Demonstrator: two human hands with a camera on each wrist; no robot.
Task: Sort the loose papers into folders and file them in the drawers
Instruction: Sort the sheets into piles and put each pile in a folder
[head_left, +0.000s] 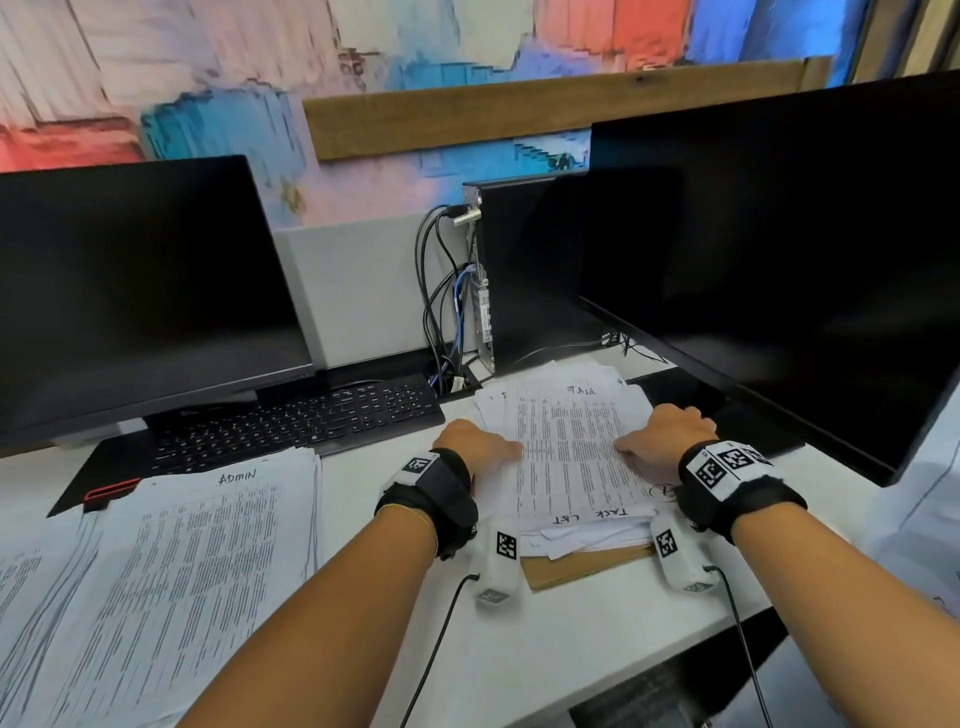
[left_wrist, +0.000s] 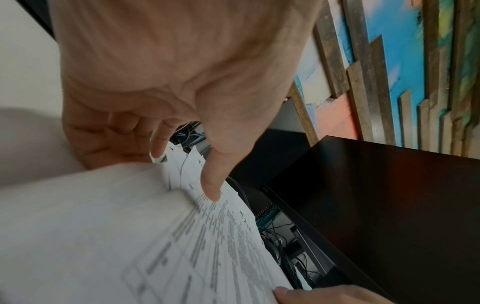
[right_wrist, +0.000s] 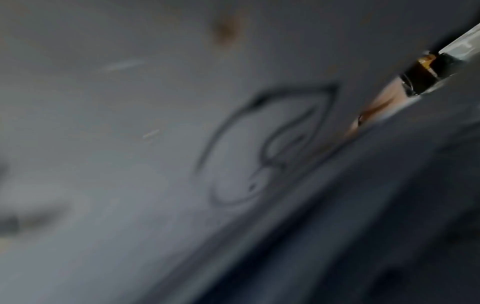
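Both hands on the centre paper stack (head_left: 574, 457), one at each side edge. The stack lies on a brown folder (head_left: 587, 566) on the white surface (head_left: 571, 649), in front of the right monitor (head_left: 779, 260). Sheets are fanned and uneven; the top sheet has "TASK" handwritten at its far end and "TASK LIST" at the near end.

Left hand (head_left: 475, 447): gripping the stack's left edge. The left wrist view shows its thumb (left_wrist: 211, 185) pressing on the top sheet and its fingers (left_wrist: 124, 131) curled beside and under the edge.

Right hand (head_left: 670, 428): clasped on the right edge, thumb lying on the top sheet, fingers bent over the side. The right wrist view is dark and blurred, showing only paper with a pen scrawl (right_wrist: 265, 144) up close.

Second stack (head_left: 182, 561) headed "ADMIN" lies at left on the same surface, well apart from the hands and partly over a black mat. Keyboard (head_left: 306, 415) sits behind it, below the left monitor (head_left: 140, 291). A small PC tower (head_left: 485, 280) with cables stands between the monitors.
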